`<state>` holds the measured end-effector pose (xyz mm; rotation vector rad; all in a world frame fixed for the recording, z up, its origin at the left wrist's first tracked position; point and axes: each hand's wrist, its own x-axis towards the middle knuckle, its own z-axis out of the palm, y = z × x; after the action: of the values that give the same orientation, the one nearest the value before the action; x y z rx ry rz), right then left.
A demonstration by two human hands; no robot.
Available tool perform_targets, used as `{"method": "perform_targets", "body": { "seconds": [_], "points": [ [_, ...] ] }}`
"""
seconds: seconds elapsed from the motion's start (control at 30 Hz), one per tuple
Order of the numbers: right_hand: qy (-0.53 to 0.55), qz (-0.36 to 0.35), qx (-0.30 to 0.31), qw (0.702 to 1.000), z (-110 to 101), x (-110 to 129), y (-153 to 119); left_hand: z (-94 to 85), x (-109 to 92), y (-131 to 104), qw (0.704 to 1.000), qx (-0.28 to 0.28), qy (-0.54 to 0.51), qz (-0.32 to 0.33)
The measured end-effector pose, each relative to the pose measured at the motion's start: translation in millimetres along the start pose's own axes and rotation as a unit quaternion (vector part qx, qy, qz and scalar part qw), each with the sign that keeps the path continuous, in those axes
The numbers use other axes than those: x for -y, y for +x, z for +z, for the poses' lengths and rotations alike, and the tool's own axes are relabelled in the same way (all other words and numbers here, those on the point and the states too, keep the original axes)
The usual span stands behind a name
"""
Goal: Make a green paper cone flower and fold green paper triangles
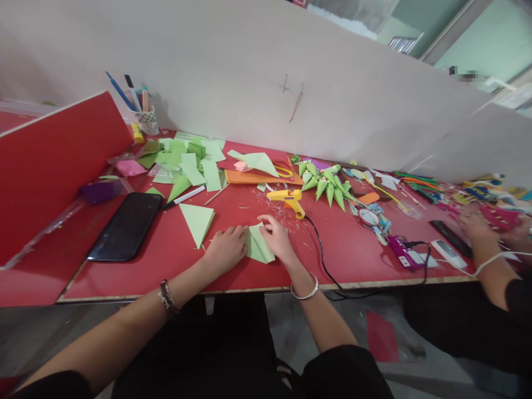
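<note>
A light green sheet of paper [258,249] with a crease or fold lies on the red table in front of me. My left hand [229,247] presses its left edge down, fingers bent and close together. At the paper's upper right, my right hand [276,237] has its fingers curled onto it, holding the side. A folded green paper triangle [196,221] rests left of my hands. Just beyond them lies a yellow glue gun [287,198], its black cord trailing to the table's front edge. Pointed green paper cones [326,183] are clustered behind it to the right.
Green paper scraps [178,158] pile up at the back left, near a pen cup [147,121]. A black phone [126,227] and a white marker [188,196] lie left. Right are a purple power adapter [402,252] and another person's hand [474,224]. A white partition [233,77] stands behind.
</note>
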<state>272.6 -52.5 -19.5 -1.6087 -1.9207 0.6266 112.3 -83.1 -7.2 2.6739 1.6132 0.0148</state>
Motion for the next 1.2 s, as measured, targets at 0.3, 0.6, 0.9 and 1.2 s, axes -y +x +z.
{"method": "perform_targets", "body": {
  "seconds": [0.3, 0.6, 0.9, 1.2],
  "points": [
    [-0.044, -0.021, 0.005, 0.999, 0.9, 9.9, -8.4, -4.3, -2.5, 2.9, 1.0, 0.018, -0.006, 0.014],
    [-0.099, -0.018, 0.002, 0.995, 3.0, 10.9, -11.3, -3.1, -3.5, 0.8, 1.0, 0.018, 0.01, 0.012],
    [-0.011, 0.015, -0.023, 1.0, 1.8, 2.0, -16.0, -0.1, -4.3, 0.3, 1.0, 0.01, 0.01, 0.008],
    [-0.039, 0.026, -0.02, 0.999, 0.8, -0.3, -29.9, 1.4, -5.0, -1.0, 1.0, 0.002, 0.026, 0.004]
  ]
}}
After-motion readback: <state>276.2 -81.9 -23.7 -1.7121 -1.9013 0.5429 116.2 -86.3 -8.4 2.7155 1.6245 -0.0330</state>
